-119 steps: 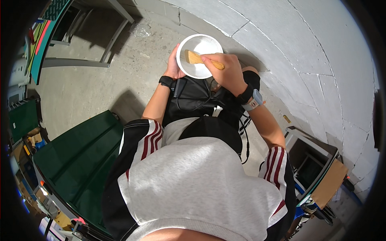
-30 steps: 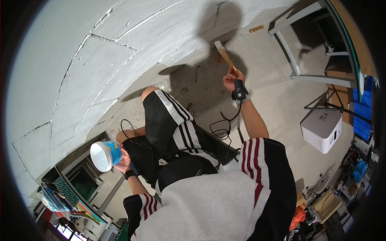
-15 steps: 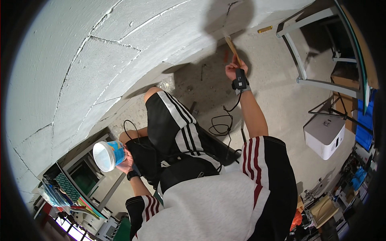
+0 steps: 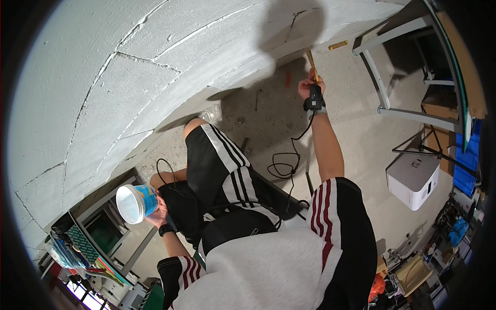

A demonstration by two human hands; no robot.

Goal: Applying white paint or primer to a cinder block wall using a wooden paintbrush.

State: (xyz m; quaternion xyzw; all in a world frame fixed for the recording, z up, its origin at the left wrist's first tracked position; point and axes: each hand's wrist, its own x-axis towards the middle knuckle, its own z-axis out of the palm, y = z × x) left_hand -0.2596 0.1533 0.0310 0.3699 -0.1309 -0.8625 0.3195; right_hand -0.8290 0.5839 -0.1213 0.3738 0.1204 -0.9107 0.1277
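Observation:
My left hand (image 4: 159,211) is closed around a white plastic tub (image 4: 131,204) with a blue label, held tilted beside my bent knee. The tub's pale round end faces left; its contents cannot be made out. Stretched out ahead, my right hand (image 4: 311,87) grips a slim, flat wooden-coloured tool (image 4: 311,61), brush-like in shape, though its exact kind is unclear. The tool's far tip is close to the foot of the white block wall (image 4: 206,49); I cannot tell whether it touches.
Right of the wall's base lies a small yellow level-like bar (image 4: 338,45). A grey-framed table (image 4: 380,85) stands at the far right, with a white box-shaped device (image 4: 411,178) nearby. A black cable (image 4: 281,164) loops on the floor. Clear plastic (image 4: 213,112) lies by my knee.
My right hand and its tool have shifted slightly right, and the tool stands more upright in view. The tub has moved a little left and down in the picture, still in my left hand.

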